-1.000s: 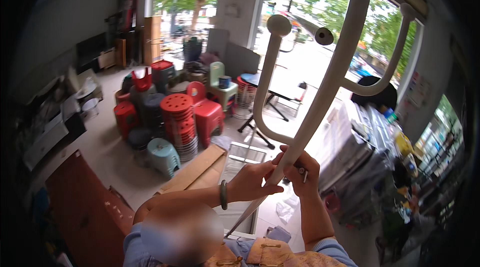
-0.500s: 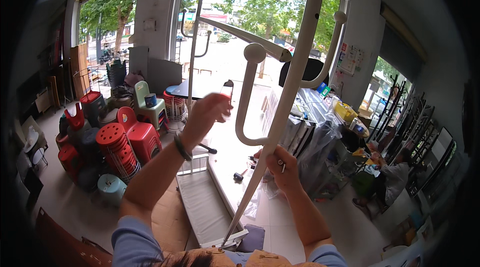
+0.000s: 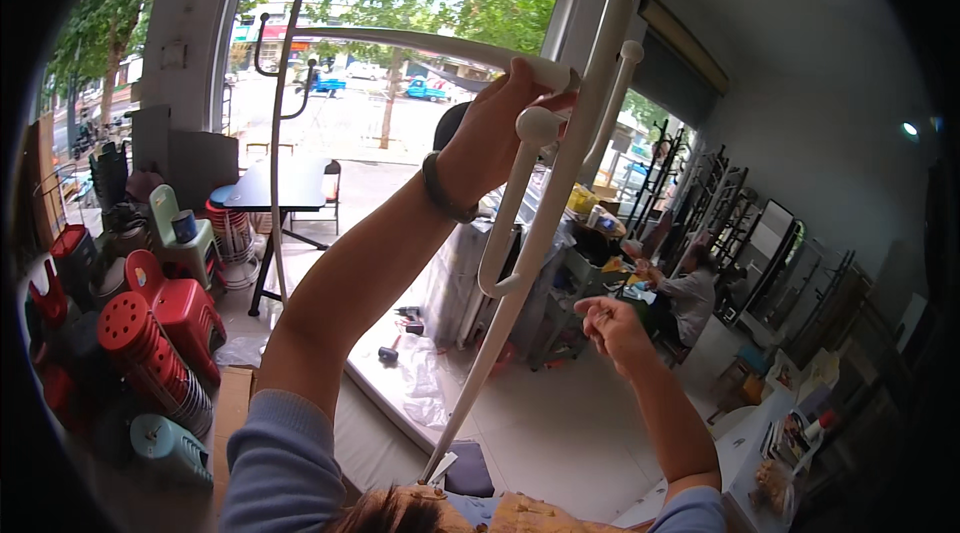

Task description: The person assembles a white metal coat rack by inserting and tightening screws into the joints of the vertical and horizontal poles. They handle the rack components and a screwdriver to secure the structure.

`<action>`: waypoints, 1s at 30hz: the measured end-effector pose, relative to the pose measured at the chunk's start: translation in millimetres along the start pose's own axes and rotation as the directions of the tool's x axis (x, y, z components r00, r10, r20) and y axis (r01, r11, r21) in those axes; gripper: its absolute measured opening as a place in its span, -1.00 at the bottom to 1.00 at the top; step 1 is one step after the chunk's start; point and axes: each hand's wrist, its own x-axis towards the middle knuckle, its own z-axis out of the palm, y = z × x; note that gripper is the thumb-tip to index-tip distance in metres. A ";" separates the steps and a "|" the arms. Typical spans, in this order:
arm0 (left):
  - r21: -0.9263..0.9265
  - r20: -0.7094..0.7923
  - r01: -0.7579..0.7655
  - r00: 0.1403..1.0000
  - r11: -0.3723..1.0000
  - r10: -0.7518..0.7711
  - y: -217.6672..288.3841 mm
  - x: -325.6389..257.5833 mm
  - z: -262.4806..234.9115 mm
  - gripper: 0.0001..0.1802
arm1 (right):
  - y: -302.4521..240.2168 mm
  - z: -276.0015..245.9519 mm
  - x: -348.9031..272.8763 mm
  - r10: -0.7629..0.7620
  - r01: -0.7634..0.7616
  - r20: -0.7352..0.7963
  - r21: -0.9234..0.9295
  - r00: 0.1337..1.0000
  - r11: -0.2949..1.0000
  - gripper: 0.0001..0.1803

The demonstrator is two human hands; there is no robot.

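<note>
In the head view, the white crossbar (image 3: pixel 430 43) runs up high from a far hooked post (image 3: pixel 276 133) to a near hooked post (image 3: pixel 553 203). The left hand (image 3: pixel 498 133) is closed round the bar's near end, right beside the near post; whether metal meets metal cannot be told. The right hand (image 3: pixel 615 328) hangs apart from the post, index finger out and the rest curled; whether those fingers hide something small is unclear.

For this step, the bar's end is probably best carried from below and kept square to the post, with the fingertips out of the gap so they cannot be pinched. The near post leans and neither hand appears to grip it, so steadying it with the right hand seems wise, since it may swing.

As for edges, the near post's ball-tipped hook (image 3: pixel 540 125) sits close to the left wrist. Behind it are the wrapped stack (image 3: pixel 470 278) and a black-edged desk (image 3: pixel 280 188); red stools (image 3: pixel 180 313) crowd the left. A hammer (image 3: pixel 388 356) and plastic sheet (image 3: pixel 425 388) could trip a foot. The pale tiles (image 3: pixel 545 433) right of the post look the roomiest way to shift.
</note>
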 end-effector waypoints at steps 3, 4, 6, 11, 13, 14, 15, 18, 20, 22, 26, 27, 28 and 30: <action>-0.089 -0.030 -0.069 0.997 0.994 0.067 4.4 24.1 10.0 -0.52 | -74.8 1.1 -19.2 -0.243 0.246 -0.142 -0.002 0.960 0.969 -0.73; -0.116 -0.081 -0.066 0.995 0.991 0.057 1.0 30.5 14.2 -0.53 | -97.5 -0.6 -22.2 -0.331 0.331 -0.181 -0.033 0.926 0.943 -0.73; -0.151 -0.185 -0.064 0.982 0.987 0.035 -2.4 39.8 24.1 -0.54 | -140.3 -1.1 -24.7 -0.524 0.526 -0.218 -0.054 0.823 0.849 -0.76; -0.236 -0.123 -0.014 0.992 0.972 -0.016 -13.4 51.8 20.4 -0.50 | -214.4 4.1 -3.4 -0.745 0.790 -0.293 0.069 0.600 0.609 -0.83; -0.189 -0.150 -0.090 0.987 0.978 0.061 -13.4 48.1 28.6 -0.49 | -224.9 8.4 9.1 -0.750 0.816 -0.339 0.114 0.568 0.567 -0.82; -0.164 -0.164 -0.129 0.981 0.978 0.102 -13.8 46.6 31.6 -0.49 | -228.5 9.5 14.1 -0.751 0.828 -0.360 0.136 0.554 0.545 -0.82; -0.157 -0.166 -0.108 0.983 0.982 0.082 -11.9 46.0 29.6 -0.49 | -227.7 10.4 23.5 -0.748 0.838 -0.388 0.152 0.539 0.525 -0.79; -0.155 -0.196 -0.063 0.980 0.986 0.032 -8.5 44.6 28.5 -0.49 | -227.1 20.6 43.1 -0.683 0.842 -0.498 0.240 0.534 0.484 -0.81; -0.179 -0.238 -0.056 0.971 0.982 0.011 -10.7 42.6 34.9 -0.49 | -219.4 17.8 61.3 -0.687 0.863 -0.528 0.236 0.500 0.447 -0.84; -0.169 -0.241 -0.074 0.970 0.983 0.032 -9.0 42.4 36.6 -0.48 | -220.7 25.1 67.7 -0.687 0.884 -0.563 0.216 0.459 0.414 -0.84; -0.169 -0.225 -0.116 0.971 0.979 0.076 -12.4 46.3 29.1 -0.47 | -218.9 33.5 80.9 -0.726 0.933 -0.595 0.134 0.345 0.334 -0.85; -0.160 -0.235 -0.112 0.969 0.981 0.072 -11.5 44.0 33.3 -0.44 | -217.2 34.3 81.1 -0.731 0.937 -0.596 0.120 0.332 0.328 -0.85; -0.157 -0.206 -0.103 0.976 0.982 0.069 -11.9 44.2 31.5 -0.43 | -215.7 34.6 82.2 -0.736 0.941 -0.597 0.106 0.319 0.322 -0.85; -0.153 -0.147 -0.084 0.987 0.985 0.061 -11.4 43.6 28.5 -0.40 | -210.6 34.3 86.1 -0.774 0.954 -0.573 0.052 0.270 0.295 -0.84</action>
